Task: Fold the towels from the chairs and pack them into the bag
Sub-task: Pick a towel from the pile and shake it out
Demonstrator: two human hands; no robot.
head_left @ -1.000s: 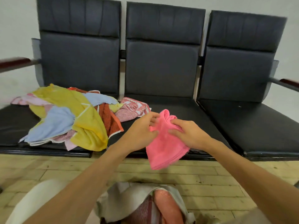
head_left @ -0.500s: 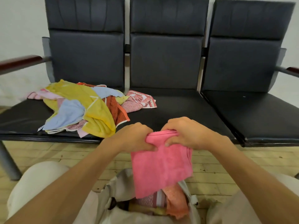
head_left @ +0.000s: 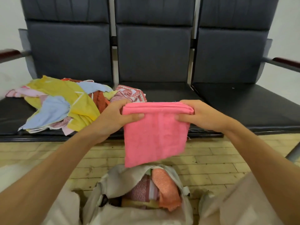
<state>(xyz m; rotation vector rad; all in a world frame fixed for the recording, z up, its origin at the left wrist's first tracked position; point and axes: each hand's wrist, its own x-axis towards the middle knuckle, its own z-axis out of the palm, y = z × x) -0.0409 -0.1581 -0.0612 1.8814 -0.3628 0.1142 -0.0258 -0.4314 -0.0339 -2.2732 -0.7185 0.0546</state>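
Three dark chairs (head_left: 154,95) line the wall. Left hand (head_left: 116,117) and right hand (head_left: 199,117) each pinch a top corner of the folded pink towel (head_left: 155,133), which hangs lengthwise straight above the open bag (head_left: 116,181), equally near both hands.

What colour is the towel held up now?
Pink towel, plain; head view shows it best.

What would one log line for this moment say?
left hand, right hand: grip pink towel | bag: open, holds towels | pile: on left chair
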